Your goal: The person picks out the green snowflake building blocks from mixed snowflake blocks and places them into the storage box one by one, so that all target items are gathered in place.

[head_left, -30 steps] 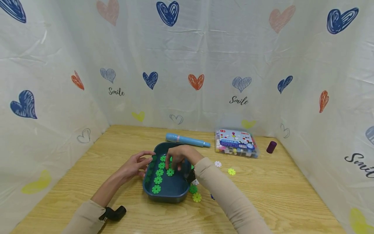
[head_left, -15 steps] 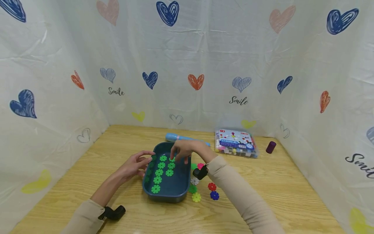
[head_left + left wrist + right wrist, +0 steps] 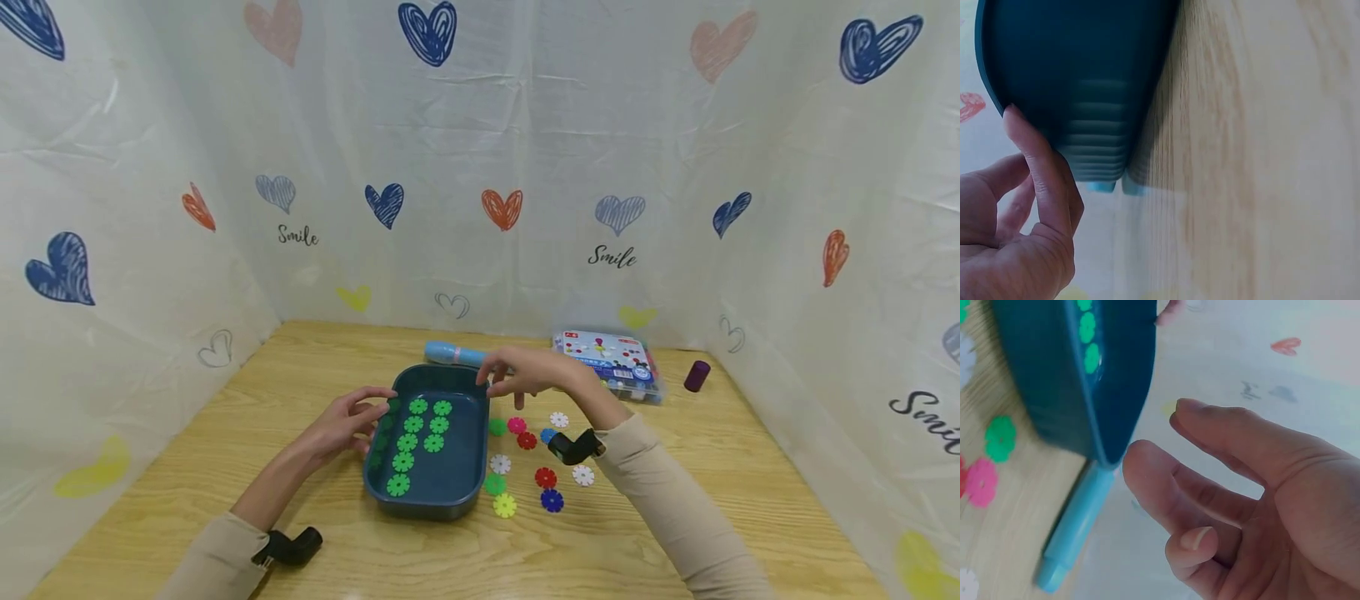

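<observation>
A dark teal plastic basin (image 3: pixel 459 471) stands on the table, holding green snowflake discs (image 3: pixel 407 442) in two columns: several on the left, three on the right. My left hand (image 3: pixel 348 423) is at the basin's left side, its fingertips touching the rim; the left wrist view shows its fingers (image 3: pixel 1050 181) loosely bent against the outside. Over the basin's far right corner hovers my right hand (image 3: pixel 536 371), fingers relaxed. Nothing lies between its thumb and fingers (image 3: pixel 1154 481) in the right wrist view. Right of the basin lie loose discs, including red (image 3: pixel 546 477), white (image 3: pixel 582 475) and yellow (image 3: pixel 505 505).
Behind the basin lies a light-blue stick-like object (image 3: pixel 453 353), partly hidden by the right hand. A clear box with a printed lid (image 3: pixel 626 362) stands at the back right, and a small dark purple cylinder (image 3: pixel 697 377) beyond it. White curtains (image 3: pixel 480 125) enclose the table.
My right hand has risen from among the green discs and moved right, uncovering the three-disc column and the loose discs. The left hand has stayed at the rim.
</observation>
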Action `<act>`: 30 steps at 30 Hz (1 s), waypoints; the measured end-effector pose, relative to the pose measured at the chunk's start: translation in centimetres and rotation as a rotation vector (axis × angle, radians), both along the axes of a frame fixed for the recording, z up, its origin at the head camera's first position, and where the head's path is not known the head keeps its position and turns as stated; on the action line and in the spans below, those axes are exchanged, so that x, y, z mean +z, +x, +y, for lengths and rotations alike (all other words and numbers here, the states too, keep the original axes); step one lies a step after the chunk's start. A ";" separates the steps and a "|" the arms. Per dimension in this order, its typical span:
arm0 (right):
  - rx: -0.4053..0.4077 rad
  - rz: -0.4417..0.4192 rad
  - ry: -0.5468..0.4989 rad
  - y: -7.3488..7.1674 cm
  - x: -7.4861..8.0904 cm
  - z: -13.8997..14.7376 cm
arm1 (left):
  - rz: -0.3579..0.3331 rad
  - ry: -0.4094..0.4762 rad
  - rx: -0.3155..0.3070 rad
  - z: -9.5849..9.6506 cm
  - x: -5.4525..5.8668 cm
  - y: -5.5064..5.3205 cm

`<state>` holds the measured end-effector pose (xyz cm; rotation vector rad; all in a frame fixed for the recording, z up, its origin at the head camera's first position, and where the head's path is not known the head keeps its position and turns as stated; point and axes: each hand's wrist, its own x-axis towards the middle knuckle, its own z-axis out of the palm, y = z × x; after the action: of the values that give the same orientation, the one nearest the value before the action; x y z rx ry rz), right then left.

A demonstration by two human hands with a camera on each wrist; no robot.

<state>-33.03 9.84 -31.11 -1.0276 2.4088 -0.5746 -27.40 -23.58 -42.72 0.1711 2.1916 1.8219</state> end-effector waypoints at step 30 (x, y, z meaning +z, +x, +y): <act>0.127 0.341 -0.013 4.8 -7.0 4.9 | -0.015 -0.010 0.002 0.0 0.0 -0.1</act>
<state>-28.21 14.70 -38.12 -1.3670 2.6035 -0.3968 -27.54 -23.54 -42.69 0.1529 2.1912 1.8076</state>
